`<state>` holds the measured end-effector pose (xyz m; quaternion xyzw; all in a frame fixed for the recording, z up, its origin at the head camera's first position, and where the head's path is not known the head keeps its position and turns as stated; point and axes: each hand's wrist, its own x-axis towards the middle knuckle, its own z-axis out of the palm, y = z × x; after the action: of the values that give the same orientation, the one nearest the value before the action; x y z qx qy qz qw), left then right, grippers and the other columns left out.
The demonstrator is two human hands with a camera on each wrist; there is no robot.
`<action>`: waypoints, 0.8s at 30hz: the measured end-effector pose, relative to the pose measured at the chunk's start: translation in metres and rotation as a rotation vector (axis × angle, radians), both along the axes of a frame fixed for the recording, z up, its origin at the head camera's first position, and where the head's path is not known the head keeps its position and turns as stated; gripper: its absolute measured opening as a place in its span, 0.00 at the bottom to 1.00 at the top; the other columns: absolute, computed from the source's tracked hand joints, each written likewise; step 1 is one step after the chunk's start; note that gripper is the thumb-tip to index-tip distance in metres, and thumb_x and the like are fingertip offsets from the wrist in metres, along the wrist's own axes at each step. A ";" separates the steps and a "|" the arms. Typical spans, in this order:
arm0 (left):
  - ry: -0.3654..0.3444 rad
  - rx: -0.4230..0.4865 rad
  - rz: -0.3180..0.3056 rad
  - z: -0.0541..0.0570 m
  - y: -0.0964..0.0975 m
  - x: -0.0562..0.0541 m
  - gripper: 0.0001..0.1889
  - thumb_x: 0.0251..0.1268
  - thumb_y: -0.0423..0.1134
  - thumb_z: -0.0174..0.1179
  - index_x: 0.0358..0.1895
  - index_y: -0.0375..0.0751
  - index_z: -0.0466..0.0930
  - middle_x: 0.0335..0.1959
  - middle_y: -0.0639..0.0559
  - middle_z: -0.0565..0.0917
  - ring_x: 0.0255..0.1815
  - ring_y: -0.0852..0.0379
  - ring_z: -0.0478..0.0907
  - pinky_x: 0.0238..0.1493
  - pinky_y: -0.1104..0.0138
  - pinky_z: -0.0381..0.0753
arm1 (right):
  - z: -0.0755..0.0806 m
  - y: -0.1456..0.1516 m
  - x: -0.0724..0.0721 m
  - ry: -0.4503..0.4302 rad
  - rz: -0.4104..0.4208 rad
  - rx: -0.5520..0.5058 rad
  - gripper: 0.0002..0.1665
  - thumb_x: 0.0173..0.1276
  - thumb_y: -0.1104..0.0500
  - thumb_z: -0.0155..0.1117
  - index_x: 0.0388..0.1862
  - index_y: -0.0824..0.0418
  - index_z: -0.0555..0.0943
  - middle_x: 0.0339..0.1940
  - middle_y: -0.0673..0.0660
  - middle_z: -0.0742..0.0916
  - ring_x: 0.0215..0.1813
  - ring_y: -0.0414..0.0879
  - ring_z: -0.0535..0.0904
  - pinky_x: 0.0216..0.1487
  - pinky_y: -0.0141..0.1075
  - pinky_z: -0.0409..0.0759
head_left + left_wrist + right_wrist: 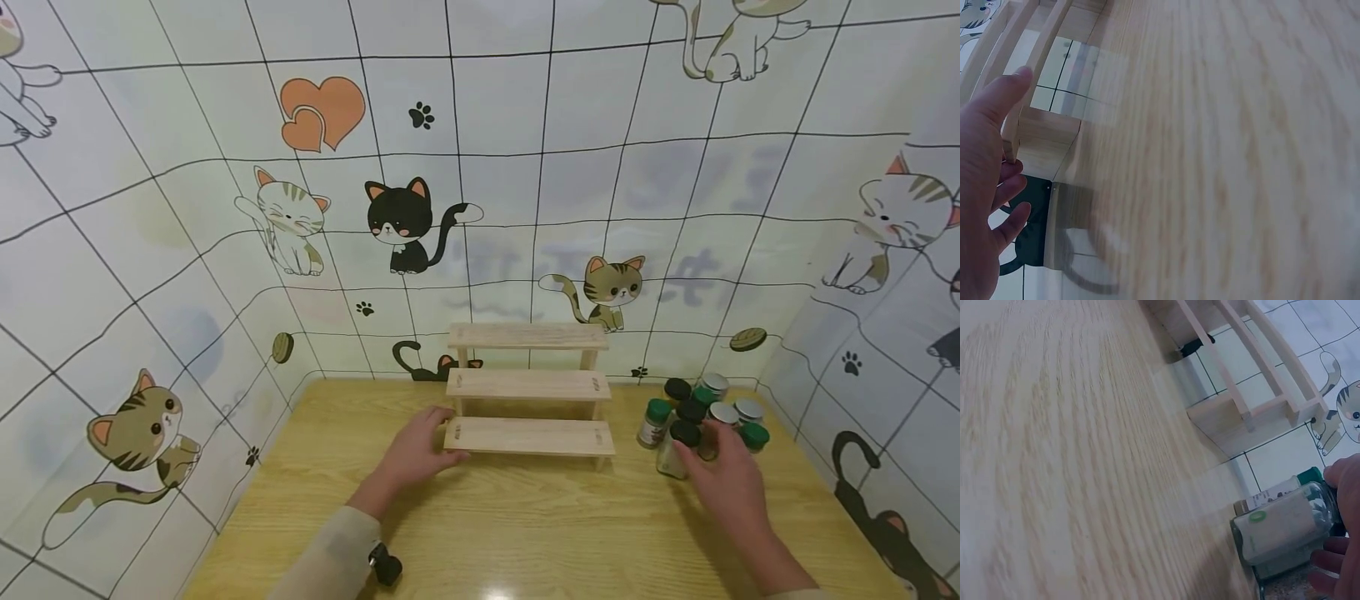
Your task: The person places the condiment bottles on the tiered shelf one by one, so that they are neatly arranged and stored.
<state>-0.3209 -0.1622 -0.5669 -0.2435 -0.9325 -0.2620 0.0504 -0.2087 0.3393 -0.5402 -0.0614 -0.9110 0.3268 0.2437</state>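
A three-tier wooden shelf rack (528,435) stands on the table. My left hand (415,450) is at the left end of its lowest step; in the left wrist view the thumb (1013,87) lies along the step's front edge and the other fingers are around its end. At the right, my right hand (726,479) grips a clear glass spice jar (671,462) by its black cap, thumb on one side and fingers on the other. In the right wrist view this jar (1282,525) stands upright, pale contents inside.
Several more jars crowd behind and beside the held one, including a green-capped jar (655,422) and a silver-lidded jar (715,383). The wood-grain table (517,525) is enclosed by cat-print walls (495,192) at the back and both sides.
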 end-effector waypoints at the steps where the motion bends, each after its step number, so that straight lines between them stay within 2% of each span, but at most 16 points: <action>1: 0.000 0.001 0.002 0.000 0.001 0.000 0.44 0.66 0.65 0.78 0.77 0.42 0.75 0.73 0.47 0.79 0.75 0.44 0.77 0.75 0.46 0.77 | -0.002 -0.001 -0.001 -0.004 -0.008 -0.008 0.34 0.80 0.49 0.75 0.70 0.71 0.76 0.55 0.70 0.84 0.54 0.65 0.81 0.51 0.60 0.77; 8: 0.008 0.024 0.009 0.004 0.005 0.003 0.42 0.65 0.58 0.81 0.74 0.39 0.77 0.70 0.45 0.81 0.71 0.44 0.79 0.71 0.46 0.81 | -0.010 -0.004 -0.006 -0.031 -0.040 -0.083 0.35 0.79 0.47 0.75 0.69 0.71 0.76 0.58 0.74 0.87 0.58 0.70 0.85 0.56 0.62 0.81; 14: 0.010 0.004 0.032 0.006 0.009 0.002 0.42 0.64 0.60 0.81 0.73 0.39 0.79 0.69 0.46 0.82 0.70 0.44 0.80 0.70 0.47 0.82 | -0.017 -0.004 -0.009 -0.059 -0.088 -0.158 0.39 0.79 0.43 0.74 0.72 0.70 0.76 0.63 0.75 0.86 0.63 0.71 0.84 0.61 0.63 0.80; 17: 0.020 -0.020 0.042 0.005 0.011 0.000 0.43 0.63 0.62 0.81 0.73 0.38 0.79 0.69 0.47 0.82 0.70 0.45 0.80 0.70 0.48 0.81 | -0.019 -0.004 -0.010 -0.048 -0.099 -0.175 0.38 0.79 0.44 0.75 0.71 0.70 0.76 0.62 0.74 0.86 0.63 0.70 0.84 0.59 0.45 0.83; 20: 0.036 -0.070 0.051 0.003 0.010 -0.002 0.43 0.63 0.65 0.79 0.72 0.39 0.81 0.69 0.48 0.83 0.71 0.45 0.80 0.71 0.49 0.81 | -0.020 -0.006 -0.011 -0.017 -0.101 -0.179 0.34 0.78 0.47 0.77 0.68 0.69 0.79 0.60 0.72 0.87 0.61 0.67 0.85 0.51 0.25 0.74; 21: 0.040 -0.086 0.055 0.003 0.010 -0.003 0.43 0.63 0.66 0.79 0.72 0.39 0.81 0.69 0.48 0.83 0.71 0.45 0.80 0.72 0.48 0.80 | -0.020 -0.007 -0.011 -0.006 -0.103 -0.183 0.33 0.77 0.48 0.77 0.68 0.69 0.79 0.59 0.71 0.87 0.61 0.66 0.86 0.49 0.21 0.70; 24: 0.045 -0.110 0.061 0.006 0.010 -0.003 0.44 0.62 0.69 0.78 0.71 0.40 0.82 0.69 0.47 0.84 0.73 0.43 0.79 0.73 0.47 0.79 | -0.021 -0.009 -0.012 0.024 -0.106 -0.196 0.30 0.76 0.51 0.78 0.65 0.69 0.80 0.58 0.70 0.87 0.59 0.64 0.85 0.48 0.18 0.68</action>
<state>-0.3237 -0.1521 -0.5608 -0.2233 -0.9511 -0.2029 0.0659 -0.2209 0.3305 -0.5613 -0.1291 -0.8671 0.4019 0.2646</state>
